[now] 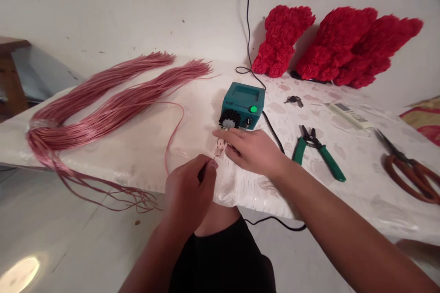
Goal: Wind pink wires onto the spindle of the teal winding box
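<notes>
Our left fingers (209, 177) pinched a pink strand (183, 112), seemingly feeding the teal machine (244, 97); we couldn't tell whether our right fingers (229, 136) gripped anything. The next move needed steady alignment.

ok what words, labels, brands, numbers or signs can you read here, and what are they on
No text is readable.
Teal box: pale lettering on its front, too small and blurred.
Green-handled pliers: possible marking near the pivot, too small.
Pale remote-like device: no legible markings.
</notes>
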`<state>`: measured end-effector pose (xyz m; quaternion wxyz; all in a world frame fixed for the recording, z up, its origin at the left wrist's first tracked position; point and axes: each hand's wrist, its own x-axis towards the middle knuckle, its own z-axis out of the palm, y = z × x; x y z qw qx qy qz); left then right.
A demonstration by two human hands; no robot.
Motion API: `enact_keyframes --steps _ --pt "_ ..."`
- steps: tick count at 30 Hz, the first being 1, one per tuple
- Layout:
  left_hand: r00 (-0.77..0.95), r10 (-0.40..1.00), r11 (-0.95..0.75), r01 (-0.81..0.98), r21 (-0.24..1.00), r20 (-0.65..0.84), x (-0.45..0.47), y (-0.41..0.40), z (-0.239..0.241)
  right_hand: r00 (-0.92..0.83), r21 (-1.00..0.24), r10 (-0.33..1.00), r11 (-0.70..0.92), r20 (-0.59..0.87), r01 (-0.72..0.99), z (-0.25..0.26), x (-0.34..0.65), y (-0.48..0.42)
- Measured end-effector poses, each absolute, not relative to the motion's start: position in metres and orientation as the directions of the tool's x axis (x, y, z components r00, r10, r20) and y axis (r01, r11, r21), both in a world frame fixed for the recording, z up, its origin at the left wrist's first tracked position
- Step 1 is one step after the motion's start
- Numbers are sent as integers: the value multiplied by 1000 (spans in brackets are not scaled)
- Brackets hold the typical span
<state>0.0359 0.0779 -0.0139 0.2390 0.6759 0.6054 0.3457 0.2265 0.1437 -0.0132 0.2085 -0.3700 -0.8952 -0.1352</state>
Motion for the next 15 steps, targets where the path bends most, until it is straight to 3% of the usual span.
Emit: enact_keyframes --steps 7,15 --pt "25 980 -166 658 735 199 36 78 -14 -608 115 628 643 486 757 -16 229 149" --pt "44 972 -200 673 712 231 34 77 -17 -565 56 670 620 481 783 -18 228 152"
